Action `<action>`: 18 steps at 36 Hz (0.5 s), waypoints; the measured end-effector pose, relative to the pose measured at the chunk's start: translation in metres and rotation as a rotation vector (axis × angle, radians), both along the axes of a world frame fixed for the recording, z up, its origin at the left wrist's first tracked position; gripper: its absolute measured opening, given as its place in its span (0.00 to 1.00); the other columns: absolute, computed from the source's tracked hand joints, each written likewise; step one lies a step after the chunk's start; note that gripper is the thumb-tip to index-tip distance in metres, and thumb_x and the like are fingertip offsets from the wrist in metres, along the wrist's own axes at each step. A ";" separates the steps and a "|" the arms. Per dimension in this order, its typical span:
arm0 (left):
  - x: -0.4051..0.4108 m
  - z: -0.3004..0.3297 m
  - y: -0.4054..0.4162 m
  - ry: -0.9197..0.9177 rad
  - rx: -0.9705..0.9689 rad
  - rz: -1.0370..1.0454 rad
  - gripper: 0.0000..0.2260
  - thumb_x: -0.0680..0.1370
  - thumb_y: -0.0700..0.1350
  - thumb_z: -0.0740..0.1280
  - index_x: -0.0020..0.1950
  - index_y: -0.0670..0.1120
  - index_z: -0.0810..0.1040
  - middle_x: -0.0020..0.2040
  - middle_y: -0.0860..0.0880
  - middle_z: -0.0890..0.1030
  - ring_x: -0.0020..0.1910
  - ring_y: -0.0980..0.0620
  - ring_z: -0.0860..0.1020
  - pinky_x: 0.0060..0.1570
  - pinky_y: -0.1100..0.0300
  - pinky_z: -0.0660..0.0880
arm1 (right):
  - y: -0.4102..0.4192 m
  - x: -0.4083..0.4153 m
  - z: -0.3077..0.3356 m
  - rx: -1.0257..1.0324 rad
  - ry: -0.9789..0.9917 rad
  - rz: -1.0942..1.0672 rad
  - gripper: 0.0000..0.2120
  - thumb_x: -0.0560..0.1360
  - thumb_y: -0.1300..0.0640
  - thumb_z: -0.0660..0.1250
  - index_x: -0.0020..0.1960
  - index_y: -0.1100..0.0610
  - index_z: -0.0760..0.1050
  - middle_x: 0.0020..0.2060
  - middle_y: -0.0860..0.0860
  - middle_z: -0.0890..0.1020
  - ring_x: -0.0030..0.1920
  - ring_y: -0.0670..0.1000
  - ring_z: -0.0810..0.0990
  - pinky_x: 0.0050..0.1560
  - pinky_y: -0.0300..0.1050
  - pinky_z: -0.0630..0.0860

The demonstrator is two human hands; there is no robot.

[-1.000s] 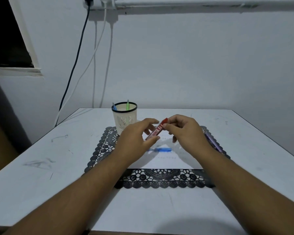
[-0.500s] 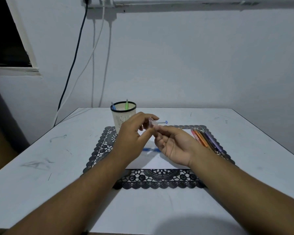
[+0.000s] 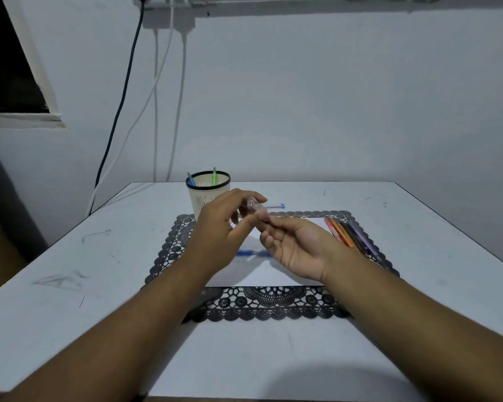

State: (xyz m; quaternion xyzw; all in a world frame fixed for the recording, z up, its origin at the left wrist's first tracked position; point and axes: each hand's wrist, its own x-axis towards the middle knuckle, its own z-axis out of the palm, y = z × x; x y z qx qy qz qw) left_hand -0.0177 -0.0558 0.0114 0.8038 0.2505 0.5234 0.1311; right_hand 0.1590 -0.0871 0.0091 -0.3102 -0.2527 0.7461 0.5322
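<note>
White tabletop (image 3: 70,314), scuffed with grey marks, fills the lower view, and a black lace mat (image 3: 169,250) is laid at its middle; two bare forearms are stretched over the mat's near edge; a white sheet of paper (image 3: 259,277) is spread on the mat's centre, and a blue pen (image 3: 249,253) is seen lying on that sheet, partly hidden by the hands; above the sheet the right hand (image 3: 296,250) is held palm up, its fingers loosely curled and nothing gripped in them; just left of it, over the mat's far half, the left hand (image 3: 215,230) is raised, and a small pinkish case (image 3: 256,209), blurred, is pinched between its thumb and fingertips; whether the right fingertips touch the case cannot be told; a bundle of coloured pens (image 3: 349,236) is laid along the mat's right side; a pen with a blue cap (image 3: 276,206) is seen just beyond the mat's far edge; a pale pen cup (image 3: 205,195) with a black rim is stood at the mat's far left corner, with a blue and a green pen held in it; well behind the mat a pale wall is seen, with cables (image 3: 122,91) hung down it.
</note>
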 end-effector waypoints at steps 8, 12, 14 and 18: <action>0.002 0.001 0.000 -0.050 -0.038 -0.001 0.08 0.80 0.54 0.69 0.56 0.55 0.82 0.51 0.57 0.83 0.48 0.53 0.81 0.43 0.65 0.76 | 0.002 0.005 -0.001 -0.033 0.014 -0.047 0.06 0.82 0.65 0.65 0.54 0.68 0.80 0.39 0.58 0.84 0.32 0.50 0.83 0.32 0.39 0.82; -0.003 -0.004 0.008 -0.101 -0.174 -0.013 0.07 0.79 0.50 0.73 0.57 0.57 0.83 0.53 0.57 0.84 0.52 0.50 0.83 0.48 0.52 0.81 | 0.005 0.010 -0.001 -0.024 0.023 -0.122 0.05 0.81 0.65 0.68 0.51 0.67 0.81 0.38 0.58 0.85 0.31 0.49 0.83 0.32 0.39 0.83; -0.006 -0.006 0.011 -0.105 -0.227 0.001 0.10 0.79 0.47 0.75 0.57 0.60 0.83 0.54 0.57 0.85 0.52 0.50 0.83 0.49 0.49 0.82 | 0.007 0.012 -0.002 0.022 -0.031 -0.206 0.04 0.80 0.64 0.69 0.51 0.66 0.81 0.37 0.58 0.86 0.30 0.49 0.83 0.31 0.40 0.82; -0.008 -0.011 0.016 -0.034 -0.251 0.062 0.10 0.78 0.47 0.75 0.55 0.62 0.82 0.51 0.64 0.84 0.47 0.58 0.82 0.43 0.62 0.80 | 0.010 0.017 -0.007 0.199 -0.292 -0.416 0.04 0.81 0.62 0.71 0.52 0.63 0.82 0.41 0.57 0.87 0.35 0.49 0.83 0.35 0.42 0.82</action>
